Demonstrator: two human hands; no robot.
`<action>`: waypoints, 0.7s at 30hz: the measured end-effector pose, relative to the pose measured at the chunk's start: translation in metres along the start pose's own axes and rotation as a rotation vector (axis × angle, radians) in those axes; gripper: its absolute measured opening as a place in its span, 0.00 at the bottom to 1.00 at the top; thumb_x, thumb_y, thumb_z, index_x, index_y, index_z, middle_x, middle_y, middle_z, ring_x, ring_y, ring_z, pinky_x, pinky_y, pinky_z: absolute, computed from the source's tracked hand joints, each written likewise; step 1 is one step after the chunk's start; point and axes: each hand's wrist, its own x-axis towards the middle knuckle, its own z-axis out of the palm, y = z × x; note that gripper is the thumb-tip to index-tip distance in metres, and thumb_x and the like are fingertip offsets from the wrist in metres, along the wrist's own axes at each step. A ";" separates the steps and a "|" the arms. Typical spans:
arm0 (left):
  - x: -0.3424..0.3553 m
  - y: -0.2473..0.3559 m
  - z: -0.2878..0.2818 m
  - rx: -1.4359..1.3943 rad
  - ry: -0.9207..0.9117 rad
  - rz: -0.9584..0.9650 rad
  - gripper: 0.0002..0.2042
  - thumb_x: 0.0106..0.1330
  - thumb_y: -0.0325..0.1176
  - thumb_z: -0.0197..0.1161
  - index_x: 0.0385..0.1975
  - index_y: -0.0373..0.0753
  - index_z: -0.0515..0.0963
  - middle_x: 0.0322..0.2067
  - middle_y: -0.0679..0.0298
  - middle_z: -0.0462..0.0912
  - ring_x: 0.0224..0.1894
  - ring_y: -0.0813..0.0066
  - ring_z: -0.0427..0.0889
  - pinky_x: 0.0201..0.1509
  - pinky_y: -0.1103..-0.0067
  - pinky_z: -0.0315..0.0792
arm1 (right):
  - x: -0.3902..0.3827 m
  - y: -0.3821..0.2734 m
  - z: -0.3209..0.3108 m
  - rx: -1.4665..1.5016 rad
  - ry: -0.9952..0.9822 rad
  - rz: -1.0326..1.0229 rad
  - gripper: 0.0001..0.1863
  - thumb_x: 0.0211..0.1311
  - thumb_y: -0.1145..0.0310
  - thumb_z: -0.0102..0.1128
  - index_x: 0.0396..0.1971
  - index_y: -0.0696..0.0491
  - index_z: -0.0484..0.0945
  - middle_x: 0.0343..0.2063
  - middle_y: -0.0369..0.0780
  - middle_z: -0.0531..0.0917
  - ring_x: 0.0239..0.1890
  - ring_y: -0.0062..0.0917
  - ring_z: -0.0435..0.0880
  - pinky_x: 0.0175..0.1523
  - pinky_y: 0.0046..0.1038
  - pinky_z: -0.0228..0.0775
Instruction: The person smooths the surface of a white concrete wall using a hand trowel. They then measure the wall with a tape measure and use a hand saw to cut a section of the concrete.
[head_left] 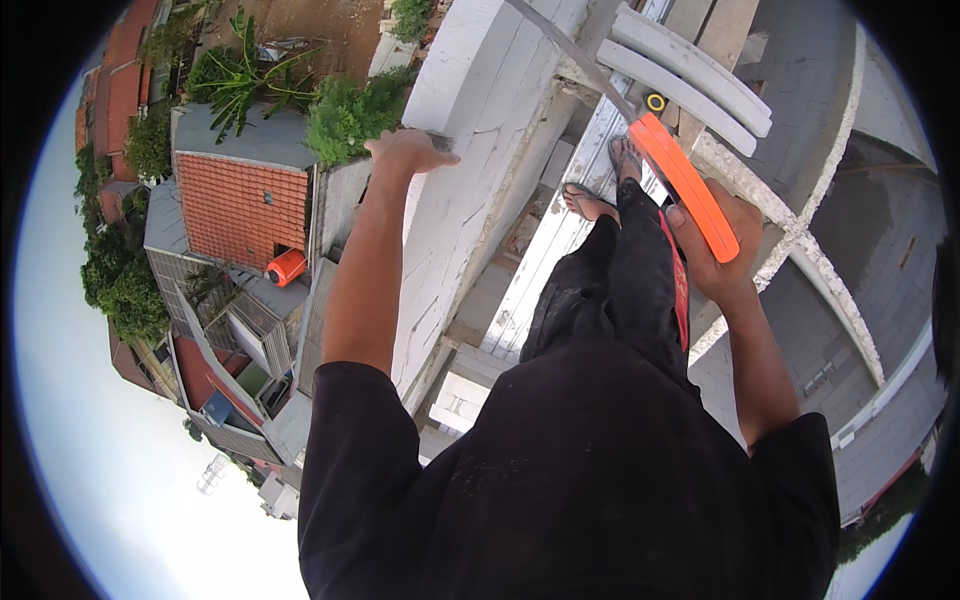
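My right hand (718,235) is closed round the orange handle (685,185) of a handsaw. The saw's long grey blade (580,55), seen nearly edge-on, points up and left across the white block wall. My left hand (408,152) is at the top of that wall (470,190), its thumb and fingers apart; its palm side is hidden. A dark grey patch (440,143) shows beside the left hand, too unclear to name. Thin cracks or joints run along the wall's pale face.
My sandalled feet (600,195) stand on a narrow, pale-stained plank (545,260). A yellow ring-shaped thing (655,102) and long white blocks (690,75) lie ahead. Rough concrete beams (795,235) cross at right. Beyond the wall, far below, are tiled roofs (245,210) and trees.
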 end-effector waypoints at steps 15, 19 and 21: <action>-0.028 0.070 0.046 0.378 0.264 0.044 0.34 0.69 0.64 0.63 0.57 0.36 0.85 0.61 0.53 0.84 0.72 0.46 0.71 0.79 0.46 0.53 | -0.077 0.041 -0.029 0.022 0.450 0.481 0.13 0.72 0.68 0.66 0.48 0.63 0.84 0.25 0.34 0.78 0.26 0.16 0.71 0.33 0.23 0.65; -0.054 0.078 0.072 -0.210 0.188 0.694 0.24 0.70 0.51 0.67 0.58 0.40 0.85 0.59 0.52 0.85 0.63 0.47 0.80 0.73 0.59 0.67 | -0.064 0.028 -0.020 0.049 0.344 0.418 0.12 0.70 0.69 0.67 0.45 0.62 0.84 0.23 0.36 0.78 0.24 0.19 0.73 0.32 0.25 0.66; -0.093 0.092 0.071 -0.292 0.130 0.677 0.24 0.69 0.46 0.69 0.60 0.41 0.82 0.56 0.52 0.86 0.60 0.48 0.81 0.71 0.62 0.70 | -0.060 0.023 -0.011 0.071 0.211 0.355 0.10 0.68 0.70 0.69 0.43 0.62 0.84 0.23 0.37 0.78 0.23 0.24 0.76 0.31 0.27 0.67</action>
